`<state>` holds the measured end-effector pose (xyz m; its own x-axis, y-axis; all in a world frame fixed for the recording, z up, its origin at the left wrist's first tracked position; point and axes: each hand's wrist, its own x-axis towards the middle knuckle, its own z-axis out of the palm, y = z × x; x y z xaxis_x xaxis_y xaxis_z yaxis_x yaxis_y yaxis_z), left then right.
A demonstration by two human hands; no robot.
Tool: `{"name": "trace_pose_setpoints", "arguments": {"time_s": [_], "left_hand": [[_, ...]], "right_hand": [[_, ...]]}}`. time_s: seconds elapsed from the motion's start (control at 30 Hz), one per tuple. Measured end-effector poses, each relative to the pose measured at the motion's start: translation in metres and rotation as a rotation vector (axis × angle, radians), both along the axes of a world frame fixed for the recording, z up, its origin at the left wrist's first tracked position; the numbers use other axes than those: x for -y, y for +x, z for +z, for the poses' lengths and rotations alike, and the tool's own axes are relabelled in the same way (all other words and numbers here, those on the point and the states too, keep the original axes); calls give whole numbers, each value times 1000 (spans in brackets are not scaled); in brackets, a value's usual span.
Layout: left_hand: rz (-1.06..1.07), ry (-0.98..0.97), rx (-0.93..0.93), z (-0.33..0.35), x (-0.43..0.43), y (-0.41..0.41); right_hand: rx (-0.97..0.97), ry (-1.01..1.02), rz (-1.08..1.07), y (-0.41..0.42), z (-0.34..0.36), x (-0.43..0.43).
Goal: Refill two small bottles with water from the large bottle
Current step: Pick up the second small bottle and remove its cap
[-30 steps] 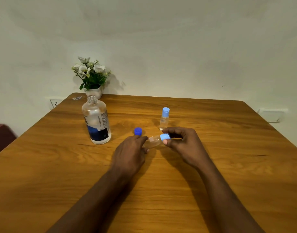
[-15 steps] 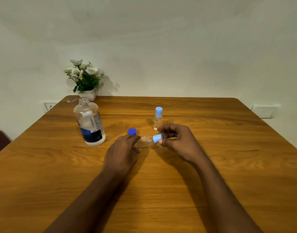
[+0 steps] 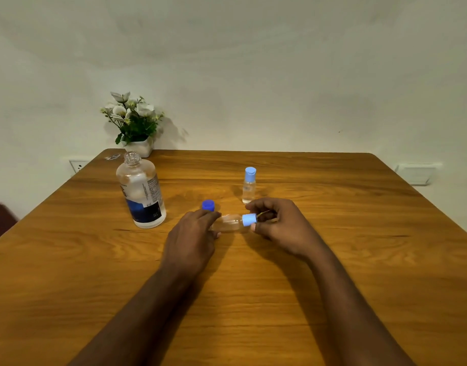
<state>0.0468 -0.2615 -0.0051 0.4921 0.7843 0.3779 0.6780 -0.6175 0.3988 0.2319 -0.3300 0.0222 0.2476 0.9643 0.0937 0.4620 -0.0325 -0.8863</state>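
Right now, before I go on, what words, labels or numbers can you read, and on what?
Nothing can be read for certain.
Large bottle label: lines of fine print and a dark blue panel, too blurred to read.
Scrap at the far left corner of the table: marks, too small to read.
Standing small bottle and held small bottle: no print visible.

Counted on the one table
There were three bottles: one large bottle, one upright small bottle and one lying small bottle — three caps: two pale blue caps and one loose dark blue cap — one flower pot, and two hands: left hand, right hand.
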Motion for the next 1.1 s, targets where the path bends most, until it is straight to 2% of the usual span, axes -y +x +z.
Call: {"name": "trace_pose_setpoints", "arguments": {"time_s": [0.17,0.3,0.47,0.67,0.93,1.1], "left_hand": [[-17,17,-4,-1,2,2],[-13,23,-3,0,2,2],[-8,24,0,0,2,1],[-29,19,-4,-2,2,2],[-61,-11,35,-4,2,2],[-30,-28,154,-3,3,1]], "right_hand": [[25,-21,-90,-2,0,1],[70,-86,-45,-1,-1,3],[50,-47,3,2,2,5],[166,62,-78,3,7,8],[100,167,-53,1,6,6],[6,207,-246,12,-1,0]]}}
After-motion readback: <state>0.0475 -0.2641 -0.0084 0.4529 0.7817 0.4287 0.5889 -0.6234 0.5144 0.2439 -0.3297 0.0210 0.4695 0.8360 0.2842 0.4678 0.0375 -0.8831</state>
